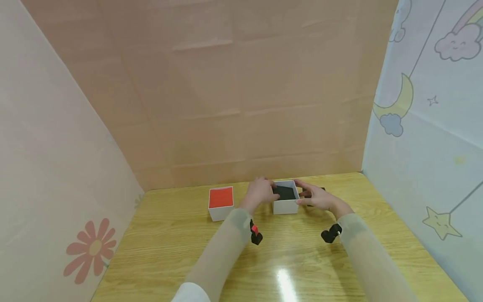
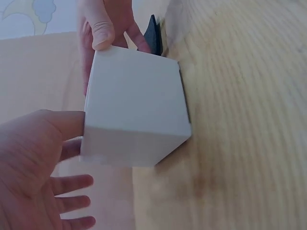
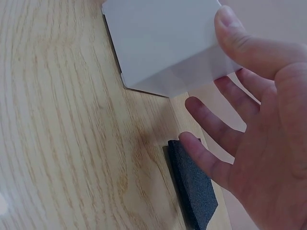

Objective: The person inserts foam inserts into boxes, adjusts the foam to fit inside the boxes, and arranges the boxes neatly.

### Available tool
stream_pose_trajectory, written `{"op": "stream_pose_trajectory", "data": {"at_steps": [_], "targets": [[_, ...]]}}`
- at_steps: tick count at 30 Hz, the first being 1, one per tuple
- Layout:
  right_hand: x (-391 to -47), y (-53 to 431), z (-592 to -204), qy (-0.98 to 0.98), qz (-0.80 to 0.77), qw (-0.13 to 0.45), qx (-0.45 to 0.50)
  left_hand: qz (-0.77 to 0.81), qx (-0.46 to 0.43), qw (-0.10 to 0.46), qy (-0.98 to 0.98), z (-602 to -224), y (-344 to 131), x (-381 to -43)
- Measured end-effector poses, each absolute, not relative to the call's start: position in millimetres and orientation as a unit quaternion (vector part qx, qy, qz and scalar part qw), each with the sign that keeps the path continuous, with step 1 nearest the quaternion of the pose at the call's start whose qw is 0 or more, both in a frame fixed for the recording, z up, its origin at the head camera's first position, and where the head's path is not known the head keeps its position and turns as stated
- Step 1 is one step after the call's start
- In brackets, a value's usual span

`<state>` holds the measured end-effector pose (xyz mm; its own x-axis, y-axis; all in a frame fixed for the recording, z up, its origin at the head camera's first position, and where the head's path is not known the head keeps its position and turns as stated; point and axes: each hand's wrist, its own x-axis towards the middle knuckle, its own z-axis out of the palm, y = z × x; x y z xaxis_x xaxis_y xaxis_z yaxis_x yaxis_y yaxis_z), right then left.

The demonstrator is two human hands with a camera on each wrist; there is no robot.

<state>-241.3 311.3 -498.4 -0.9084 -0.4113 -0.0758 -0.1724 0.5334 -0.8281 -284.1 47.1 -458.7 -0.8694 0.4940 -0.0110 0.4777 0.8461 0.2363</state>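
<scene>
A white open-topped box (image 1: 285, 207) stands on the table between both hands. Inside it lies a dark foam piece (image 1: 284, 193), a little below the rim and slightly askew. My left hand (image 1: 261, 193) is at the box's left side, thumb and index finger reaching over the rim to the foam; its other fingers stretch out behind. I cannot tell whether those two fingertips pinch the foam. My right hand (image 1: 318, 199) grips the box's right side, thumb (image 3: 232, 26) at the near corner and index finger toward the far corner, remaining fingers spread.
Left of the hands stands another white box (image 1: 222, 213) with a red piece (image 1: 221, 197) filling its top. Another dark foam piece (image 3: 194, 187) lies on the table beside the right hand. A brown covering (image 1: 241, 105) rises behind the table, with patterned side panels (image 1: 426, 147).
</scene>
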Motion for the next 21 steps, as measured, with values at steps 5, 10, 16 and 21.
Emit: {"op": "stream_pose_trajectory", "data": {"at_steps": [5, 10, 16, 21], "targets": [[-241.9, 309.9, -498.7, 0.866, -0.448, 0.132, -0.175, 0.248, 0.273, 0.035, 0.929, -486.1, 35.6, -284.0], [-242.3, 310.2, -498.5, 0.868, -0.445, 0.129, -0.180, 0.403, 0.278, 0.057, 0.870, -506.0, 27.2, -276.6], [-242.9, 311.2, -497.9, 0.868, -0.444, 0.126, -0.181, 0.484, 0.251, 0.086, 0.834, -516.5, 27.5, -272.3], [-244.1, 309.2, -498.3, 0.866, -0.448, 0.131, -0.179, 0.516, 0.225, 0.102, 0.820, -523.7, 28.6, -277.1]]}}
